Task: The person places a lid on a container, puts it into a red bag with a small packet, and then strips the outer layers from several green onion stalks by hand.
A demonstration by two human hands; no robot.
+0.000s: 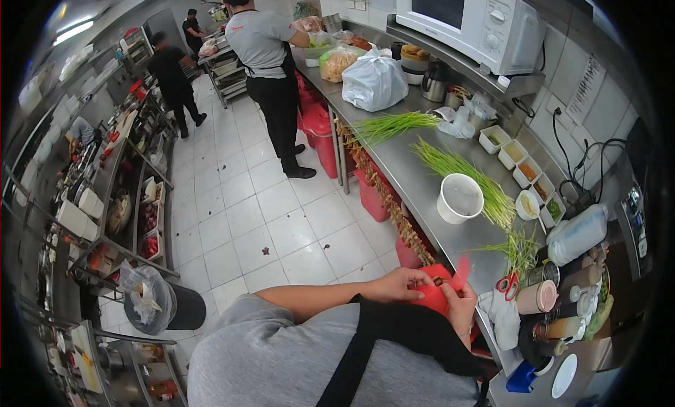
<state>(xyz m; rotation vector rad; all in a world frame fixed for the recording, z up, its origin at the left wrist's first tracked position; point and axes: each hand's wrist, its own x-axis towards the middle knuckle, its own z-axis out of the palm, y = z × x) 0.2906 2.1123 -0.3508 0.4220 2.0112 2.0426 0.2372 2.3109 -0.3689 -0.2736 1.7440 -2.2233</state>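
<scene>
In the lower middle of the head view, my left hand (397,285) has its fingers bent and pinched together. My right hand (460,305) is close beside it, its thumb and fingers closed near a small brownish piece (437,280). Red material (432,299) shows beneath and between both hands, and a red strip (462,268) sticks up by my right thumb. What exactly is in the fingers is too small to make out. Red-handled scissors (508,286) and loose green stalks (519,254) lie on the steel counter (422,164) beyond my right hand.
A white tub (460,198) stands by long green stalks (485,189). Small white containers (512,154) line the wall side, under a microwave (467,20). A string of dried pieces (383,196) hangs along the counter edge. A co-worker (261,62) stands farther along; a bin (184,308) is left.
</scene>
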